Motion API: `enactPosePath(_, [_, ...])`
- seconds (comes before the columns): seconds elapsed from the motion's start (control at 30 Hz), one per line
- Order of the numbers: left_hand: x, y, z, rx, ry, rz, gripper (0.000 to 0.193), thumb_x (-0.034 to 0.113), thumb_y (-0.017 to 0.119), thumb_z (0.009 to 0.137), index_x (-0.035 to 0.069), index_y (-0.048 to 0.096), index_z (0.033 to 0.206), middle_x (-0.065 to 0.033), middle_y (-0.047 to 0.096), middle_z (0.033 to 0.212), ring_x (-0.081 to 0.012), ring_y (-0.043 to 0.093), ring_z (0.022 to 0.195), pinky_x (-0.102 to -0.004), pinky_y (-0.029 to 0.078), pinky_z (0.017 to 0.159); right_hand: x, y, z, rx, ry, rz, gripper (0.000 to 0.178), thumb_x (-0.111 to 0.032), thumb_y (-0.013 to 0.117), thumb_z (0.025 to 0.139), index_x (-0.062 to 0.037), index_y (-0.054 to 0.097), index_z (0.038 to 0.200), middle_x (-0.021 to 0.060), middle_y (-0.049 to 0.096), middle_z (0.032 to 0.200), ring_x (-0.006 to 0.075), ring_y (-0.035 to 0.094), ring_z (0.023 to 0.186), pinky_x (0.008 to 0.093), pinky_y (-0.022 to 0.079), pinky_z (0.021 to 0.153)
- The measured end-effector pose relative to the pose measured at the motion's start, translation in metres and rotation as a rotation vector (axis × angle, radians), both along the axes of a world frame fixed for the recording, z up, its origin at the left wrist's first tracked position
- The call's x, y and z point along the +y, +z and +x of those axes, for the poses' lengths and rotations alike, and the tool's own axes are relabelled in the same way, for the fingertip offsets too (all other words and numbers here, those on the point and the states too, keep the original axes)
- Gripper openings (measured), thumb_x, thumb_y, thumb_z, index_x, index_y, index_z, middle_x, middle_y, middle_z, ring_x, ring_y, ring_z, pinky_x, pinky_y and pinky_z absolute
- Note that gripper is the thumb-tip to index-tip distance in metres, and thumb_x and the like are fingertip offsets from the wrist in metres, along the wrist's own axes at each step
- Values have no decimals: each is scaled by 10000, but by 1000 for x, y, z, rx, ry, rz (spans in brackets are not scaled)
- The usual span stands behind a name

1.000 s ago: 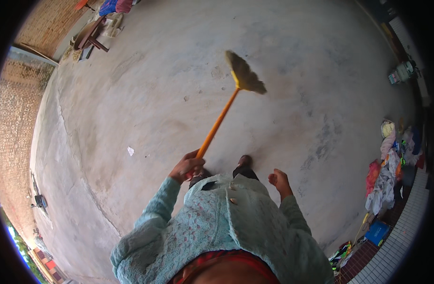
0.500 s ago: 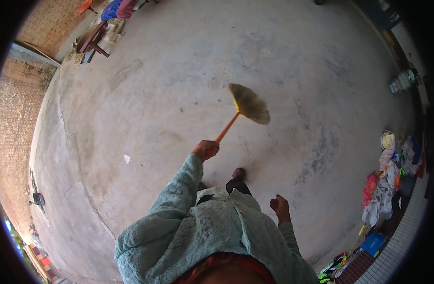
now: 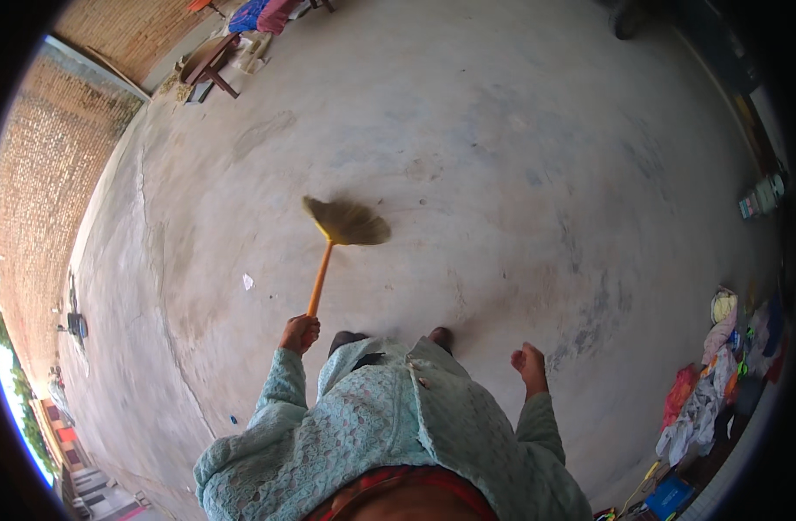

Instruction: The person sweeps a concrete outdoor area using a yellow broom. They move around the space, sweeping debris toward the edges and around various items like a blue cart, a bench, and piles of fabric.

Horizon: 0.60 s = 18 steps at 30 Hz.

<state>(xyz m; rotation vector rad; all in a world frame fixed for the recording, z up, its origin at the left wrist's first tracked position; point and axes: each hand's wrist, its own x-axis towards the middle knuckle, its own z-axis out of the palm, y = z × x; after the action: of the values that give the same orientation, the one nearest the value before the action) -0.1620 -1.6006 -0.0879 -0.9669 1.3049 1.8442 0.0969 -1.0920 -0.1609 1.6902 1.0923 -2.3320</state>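
Observation:
A broom (image 3: 321,276) with an orange handle and a fan of olive-brown bristles reaches out over the concrete floor. My left hand (image 3: 300,333) is wrapped round the handle near its end. The bristles (image 3: 353,223) point away from me, slightly blurred, against the floor or just over it. On the other side of my body, my right hand (image 3: 529,360) hangs with its fingers curled in and nothing showing in them. Left of the handle lies a small pale scrap (image 3: 248,281).
Bags and cloths (image 3: 712,391) are heaped along the right side, with a blue box (image 3: 669,496) nearer me. At the far left stand a low wooden stool (image 3: 209,62) and a brick wall (image 3: 55,174). A crack runs along the left floor. My two dark shoes (image 3: 441,337) stand on the concrete.
The broom has swung to the left, its bristles going from right of centre to left of centre. My left hand has moved left and closer to me. Both shoes now show more plainly.

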Motion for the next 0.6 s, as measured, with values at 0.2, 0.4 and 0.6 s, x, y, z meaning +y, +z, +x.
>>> enactPosePath(0.2, [-23, 53, 23, 102, 166, 23, 146, 5, 449, 746, 21, 407, 884, -41, 441, 632, -63, 397, 448, -162, 332, 357, 22, 14, -111, 126, 303, 93, 71, -158, 478, 783, -89, 491, 794, 34, 528, 635, 135, 538, 558, 253, 454, 485])
enactPosePath(0.4, [9, 105, 0, 144, 153, 5, 354, -7, 454, 722, 27, 407, 1071, -25, 442, 665, -52, 376, 457, -160, 309, 352, -3, 41, -242, 212, 525, 90, 270, -146, 470, 793, -31, 470, 1038, 68, 549, 738, 147, 551, 640, 259, 462, 559])
enactPosePath(0.6, [64, 85, -79, 98, 15, 234, 455, 0, 461, 731, 39, 361, 1173, -12, 423, 663, -54, 363, 449, -170, 300, 348, 18, 73, -277, 79, 611, 102, 375, -156, 470, 803, -32, 412, 1152, 77, 550, 786, 156, 550, 684, 281, 465, 593])
